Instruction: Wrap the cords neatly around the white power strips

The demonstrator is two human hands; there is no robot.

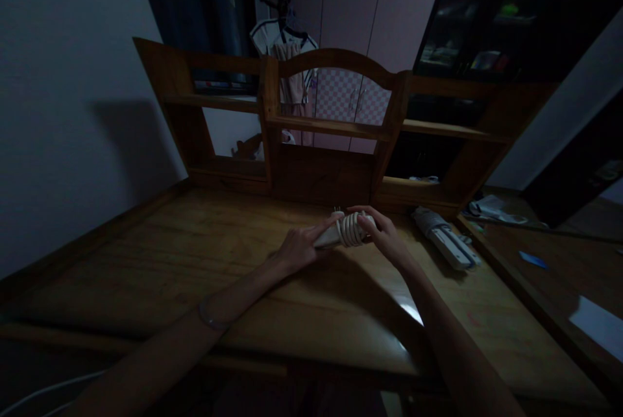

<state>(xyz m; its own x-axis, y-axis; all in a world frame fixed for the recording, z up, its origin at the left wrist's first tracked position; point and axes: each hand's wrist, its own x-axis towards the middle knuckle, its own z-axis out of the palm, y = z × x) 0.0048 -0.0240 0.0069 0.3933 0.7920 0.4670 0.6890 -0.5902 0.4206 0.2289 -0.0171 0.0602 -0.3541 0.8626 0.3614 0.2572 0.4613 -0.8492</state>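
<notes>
A white power strip (327, 237) is held up over the wooden desk, its cord (351, 229) wound in several turns round one end. My left hand (300, 246) is closed round the strip's near end. At the other end my right hand (381, 230) grips the strip and the cord turns, thumb and fingers on the coil. The plug (337, 211) sticks up beside the coil with its metal prongs showing. To the right on the desk lies a second white power strip (450, 245), with a grey cord wrapped round its far end.
The wooden desk (195, 255) has a shelf unit (331, 125) along its back edge. A wall stands at the left. On the right, a lower brown surface (549, 261) carries a blue card (533, 259) and a white paper sheet (599, 323). The room is dim.
</notes>
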